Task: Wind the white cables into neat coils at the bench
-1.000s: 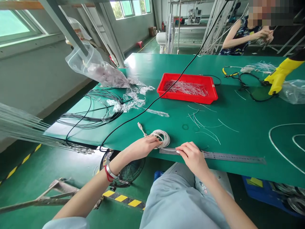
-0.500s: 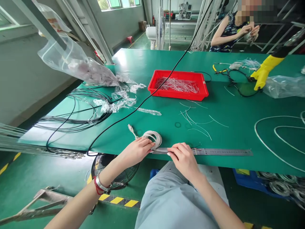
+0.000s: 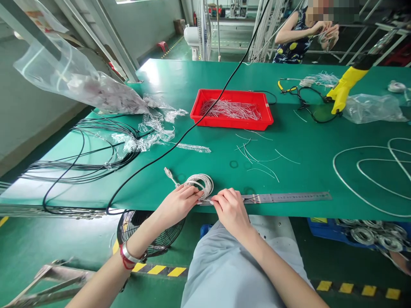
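Note:
A coiled white cable (image 3: pixel 207 185) lies at the table's near edge, with a light-coloured plug (image 3: pixel 170 174) sticking out at its upper left. My left hand (image 3: pixel 183 200) is closed on the lower side of the coil. Close to its right, my right hand (image 3: pixel 229 209) pinches the cable's free end over a steel ruler (image 3: pixel 295 196). Thin stripped wire ends (image 3: pixel 253 198) show on the ruler just right of my right fingers. The ruler lies flat along the edge, its left part partly covered by both hands.
A red tray (image 3: pixel 231 124) holds white wire scraps, with loose scraps (image 3: pixel 257 160) before it. A black cable (image 3: pixel 173 147) crosses the table. Black coils (image 3: pixel 86 169) and plastic wrap lie left. A yellow tool (image 3: pixel 348 87) and white cable loops (image 3: pixel 346 156) are right. Someone works across the table.
My right hand has slid left along the ruler, closer to my left hand, uncovering the wire ends. My left hand keeps its hold on the coil. The whole view has shifted slightly.

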`<state>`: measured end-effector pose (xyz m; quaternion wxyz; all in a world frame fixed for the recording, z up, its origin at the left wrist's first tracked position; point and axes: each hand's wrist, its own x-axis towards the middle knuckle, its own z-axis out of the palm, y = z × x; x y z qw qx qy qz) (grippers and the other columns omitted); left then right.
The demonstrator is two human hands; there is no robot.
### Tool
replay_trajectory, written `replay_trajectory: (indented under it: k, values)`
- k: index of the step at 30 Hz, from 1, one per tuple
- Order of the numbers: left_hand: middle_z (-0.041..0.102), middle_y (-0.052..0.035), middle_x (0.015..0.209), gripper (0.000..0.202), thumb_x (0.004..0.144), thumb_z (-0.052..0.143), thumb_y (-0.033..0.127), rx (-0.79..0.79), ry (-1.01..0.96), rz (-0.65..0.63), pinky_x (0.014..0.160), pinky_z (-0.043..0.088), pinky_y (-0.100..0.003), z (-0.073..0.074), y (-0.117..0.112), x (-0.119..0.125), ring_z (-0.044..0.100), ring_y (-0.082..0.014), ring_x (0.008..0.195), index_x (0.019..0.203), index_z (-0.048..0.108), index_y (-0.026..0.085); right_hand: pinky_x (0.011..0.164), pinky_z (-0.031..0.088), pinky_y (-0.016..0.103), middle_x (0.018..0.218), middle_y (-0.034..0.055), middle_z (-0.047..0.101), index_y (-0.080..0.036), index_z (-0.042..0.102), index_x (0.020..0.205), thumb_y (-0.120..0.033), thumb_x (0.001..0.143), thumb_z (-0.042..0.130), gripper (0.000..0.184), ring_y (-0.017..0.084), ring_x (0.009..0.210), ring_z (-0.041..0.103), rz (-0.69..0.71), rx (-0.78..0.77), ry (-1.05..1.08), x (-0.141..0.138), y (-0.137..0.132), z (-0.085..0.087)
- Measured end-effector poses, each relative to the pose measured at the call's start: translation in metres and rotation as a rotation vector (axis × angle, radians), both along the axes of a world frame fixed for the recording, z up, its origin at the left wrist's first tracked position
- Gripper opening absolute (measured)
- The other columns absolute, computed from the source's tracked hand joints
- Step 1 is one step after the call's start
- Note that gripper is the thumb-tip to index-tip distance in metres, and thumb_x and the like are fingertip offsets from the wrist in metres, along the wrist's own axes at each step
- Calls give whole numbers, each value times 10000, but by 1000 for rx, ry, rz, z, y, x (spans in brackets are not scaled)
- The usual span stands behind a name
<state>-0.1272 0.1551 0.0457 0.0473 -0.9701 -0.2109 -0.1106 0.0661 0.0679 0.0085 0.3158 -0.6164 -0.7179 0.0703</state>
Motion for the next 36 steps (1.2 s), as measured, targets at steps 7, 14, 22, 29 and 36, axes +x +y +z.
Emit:
replay_trajectory:
  k: [7, 14, 22, 29, 36]
  values:
    - [647, -87, 984, 287, 900, 475, 365, -103, 69, 95, 795, 555, -395, 1, -8, 7, 618, -239, 937, 1065, 550, 143, 776, 446, 357, 875, 27, 663, -227, 628, 936, -247, 891, 518, 120, 166, 865, 564, 27, 33, -1, 2, 5, 3]
    - [575, -37, 777, 281, 908, 440, 401, -508, -180, 495, 665, 472, -331, 33, -2, 27, 554, -190, 763, 782, 526, 165, 745, 491, 287, 808, 14, 672, -207, 593, 1022, -95, 745, 669, 308, 143, 832, 574, 193, 598, 2, 0, -20, 28]
    - [302, 34, 622, 323, 918, 355, 476, -1545, -1275, 254, 614, 503, -269, 99, -27, 67, 442, -99, 618, 739, 385, 209, 1007, 515, 466, 1327, 126, 573, -225, 349, 1353, -389, 757, 663, 694, 241, 1196, 570, 373, -522, 1335, 23, 29, 102]
    - [525, -48, 904, 424, 923, 158, 555, -1443, -1354, 344, 777, 552, -371, 51, -41, 84, 570, -186, 955, 883, 422, 225, 798, 573, 279, 936, 30, 728, -195, 708, 927, -382, 697, 740, 298, 150, 902, 664, 359, -697, 1251, 52, 53, 118]
    - [669, -51, 774, 561, 882, 319, 613, -915, -755, 899, 643, 421, -285, 18, -52, 35, 545, -153, 674, 825, 663, 174, 747, 565, 259, 818, 53, 730, -161, 731, 866, -440, 689, 732, 330, 127, 760, 666, 371, -966, 869, 54, 95, 79]
